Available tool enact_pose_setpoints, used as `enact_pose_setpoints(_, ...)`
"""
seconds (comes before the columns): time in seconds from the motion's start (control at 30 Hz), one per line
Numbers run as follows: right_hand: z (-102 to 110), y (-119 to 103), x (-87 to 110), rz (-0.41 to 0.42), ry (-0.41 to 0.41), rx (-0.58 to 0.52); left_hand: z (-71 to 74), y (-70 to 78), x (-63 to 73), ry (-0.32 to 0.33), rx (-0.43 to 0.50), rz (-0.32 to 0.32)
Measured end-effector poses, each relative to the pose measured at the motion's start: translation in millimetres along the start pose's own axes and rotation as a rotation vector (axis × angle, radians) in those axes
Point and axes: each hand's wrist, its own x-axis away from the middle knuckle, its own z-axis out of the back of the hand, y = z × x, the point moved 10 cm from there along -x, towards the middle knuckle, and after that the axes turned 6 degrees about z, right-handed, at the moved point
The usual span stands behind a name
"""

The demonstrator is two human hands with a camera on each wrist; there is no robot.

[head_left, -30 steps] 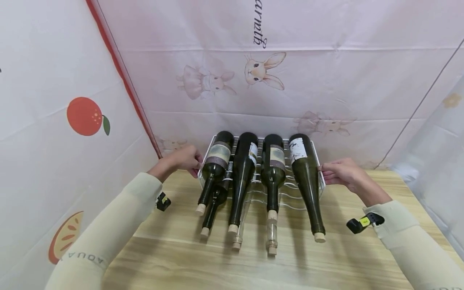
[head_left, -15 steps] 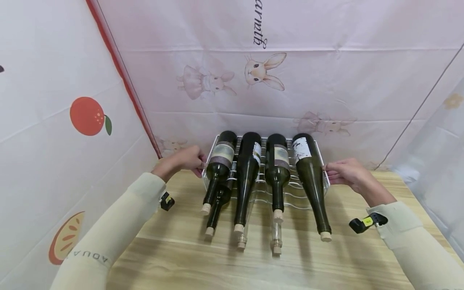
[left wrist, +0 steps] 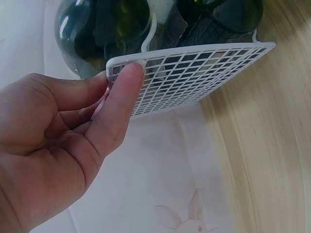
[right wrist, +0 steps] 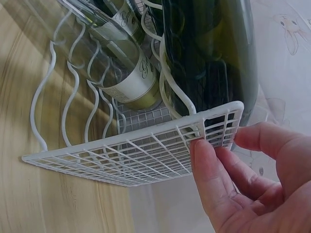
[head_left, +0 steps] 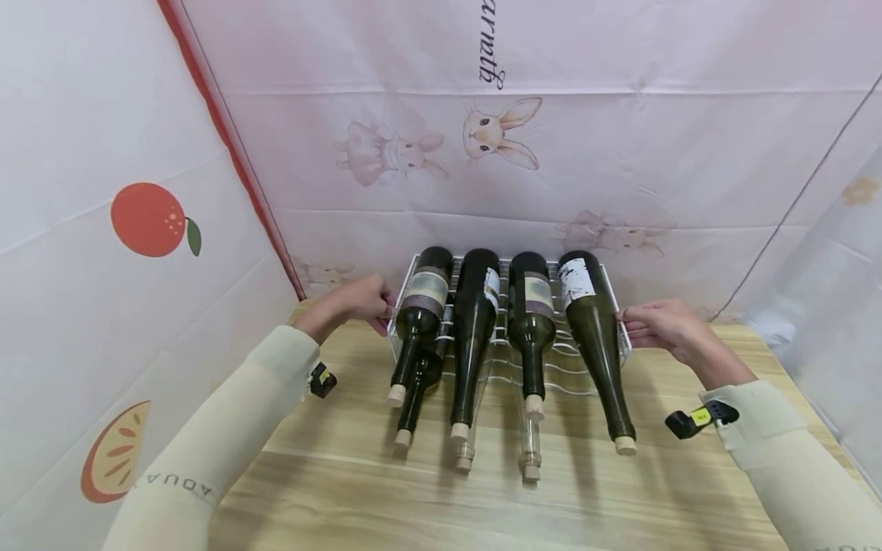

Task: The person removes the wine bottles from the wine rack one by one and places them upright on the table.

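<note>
A white wire wine rack (head_left: 568,388) stands on the table and bears several corked bottles lying on two levels. On its top lie dark green bottles, among them a labelled one (head_left: 425,291) at the left and one with a torn white label (head_left: 596,337) at the right. Below are a smaller dark bottle (head_left: 413,405) and clear glass ones (head_left: 529,440). My left hand (head_left: 365,300) pinches the top edge of the rack's left mesh side (left wrist: 180,68). At the opposite end my right hand (head_left: 664,329) pinches the right mesh side (right wrist: 146,150) between thumb and fingers.
The wood-grain table (head_left: 496,513) runs toward me from under the rack. Close behind the rack hangs a pink rabbit-print sheet (head_left: 427,191). A white sheet with printed fruit (head_left: 207,306) borders the left, and pale sheeting (head_left: 827,283) the right.
The rack with its bottles has shifted a little to the right, mostly in the first half second. Both hands moved along with it, their grip unchanged.
</note>
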Motion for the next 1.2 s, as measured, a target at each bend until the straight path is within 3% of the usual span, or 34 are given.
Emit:
enact_pose_setpoints(0.47, 3, -1, 0.5, 0.015, 0.005, -0.042, 2.0, 5.9, -0.8, 0.022, -0.016, 0.017)
enact_pose_setpoints(0.77, 4, -1, 0.9, 0.022, 0.022, 0.037, 2.7, 0.3, -4.6, 0.018, 0.025, 0.042)
enact_pose_setpoints(1.2, -3, -6, 10.8, 0.157, 0.094, 0.144, 3.0, -1.5, -4.4, 0.022, -0.029, 0.069)
